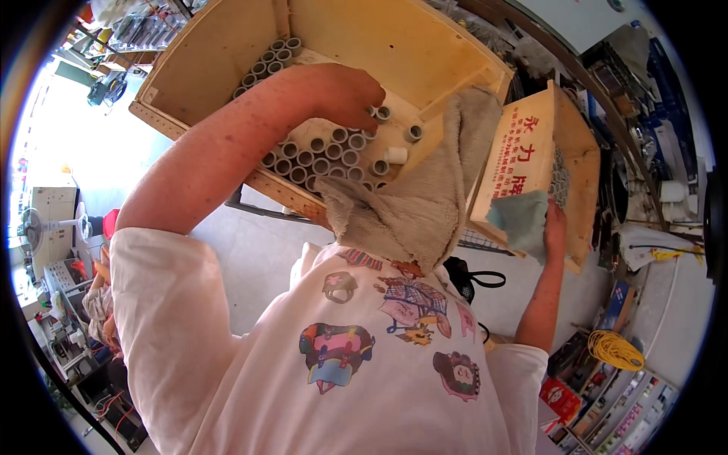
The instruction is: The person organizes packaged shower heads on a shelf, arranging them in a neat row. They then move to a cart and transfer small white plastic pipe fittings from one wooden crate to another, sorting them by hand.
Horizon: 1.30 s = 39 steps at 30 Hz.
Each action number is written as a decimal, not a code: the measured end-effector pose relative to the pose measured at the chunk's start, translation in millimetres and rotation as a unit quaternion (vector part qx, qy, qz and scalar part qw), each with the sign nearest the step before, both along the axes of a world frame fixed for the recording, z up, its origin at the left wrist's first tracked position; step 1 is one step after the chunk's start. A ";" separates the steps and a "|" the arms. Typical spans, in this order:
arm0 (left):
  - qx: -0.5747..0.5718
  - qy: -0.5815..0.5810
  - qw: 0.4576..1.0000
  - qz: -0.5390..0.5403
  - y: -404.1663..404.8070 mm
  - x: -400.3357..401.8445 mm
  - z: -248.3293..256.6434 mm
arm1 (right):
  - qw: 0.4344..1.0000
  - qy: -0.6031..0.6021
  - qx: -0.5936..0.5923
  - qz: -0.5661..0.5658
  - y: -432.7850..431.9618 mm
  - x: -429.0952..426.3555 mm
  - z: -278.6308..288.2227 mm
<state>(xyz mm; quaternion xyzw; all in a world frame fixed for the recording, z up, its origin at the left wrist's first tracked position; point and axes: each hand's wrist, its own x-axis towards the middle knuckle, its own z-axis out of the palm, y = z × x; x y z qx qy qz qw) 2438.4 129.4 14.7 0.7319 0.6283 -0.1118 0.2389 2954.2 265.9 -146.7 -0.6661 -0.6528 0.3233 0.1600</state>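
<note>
My left hand (354, 101) reaches into a large wooden box (455, 48), its fingers curled down among short grey plastic pipe fittings (320, 165). Fingertips touch fittings there, but their grip is hidden. Most fittings stand on end in rows. One more fitting (413, 133) is tilted apart from the rows, and a white one (396, 155) lies on its side. A brown towel (409, 210) drapes over the box's near right corner. At the right, my right hand (555, 224) lies at the rim of a smaller wooden box (515, 165), beside a green-grey cloth (520, 219); its grip is unclear.
The smaller box bears red writing and has grey fittings (559, 176) stacked inside. Crowded shelves (623, 409) and a yellow cable coil (615, 350) are at the right. A fan (34, 230) and another person (101, 307) are at far left. A black strap (488, 278) hangs below.
</note>
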 end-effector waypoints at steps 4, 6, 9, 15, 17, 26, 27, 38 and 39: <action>0.015 -0.007 1.000 0.014 0.0 -6.2 -3.4 | 1.000 -0.017 0.013 -0.007 -2.5 -3.6 1.9; 0.019 -0.011 1.000 0.021 1.2 -6.5 -5.0 | 1.000 -0.011 0.022 -0.016 -5.4 -3.7 1.6; -0.006 -0.015 0.998 0.063 -0.2 1.1 2.6 | 1.000 -0.015 0.016 -0.015 -5.4 -0.4 -0.6; 0.003 -0.009 1.000 0.024 -0.6 0.3 -3.5 | 0.999 0.019 0.031 0.010 -6.1 -5.6 0.3; 0.009 -0.008 1.000 0.020 -1.5 -0.1 -5.6 | 0.999 -0.003 0.029 0.019 -6.0 -5.9 2.5; -0.001 -0.034 0.999 -0.001 -8.1 4.0 -10.1 | 0.998 0.040 0.031 0.021 -2.0 10.9 -8.7; 0.009 -0.034 0.999 -0.010 -10.1 5.3 -11.1 | 0.998 0.051 0.031 0.025 -2.4 11.3 -8.1; -0.059 -0.027 0.998 -0.025 -11.3 9.6 -7.0 | 0.999 0.012 0.026 0.036 16.3 63.7 -27.4; -0.060 -0.022 0.998 -0.027 -11.8 9.5 -7.4 | 0.999 -0.011 0.028 0.040 14.3 60.7 -24.4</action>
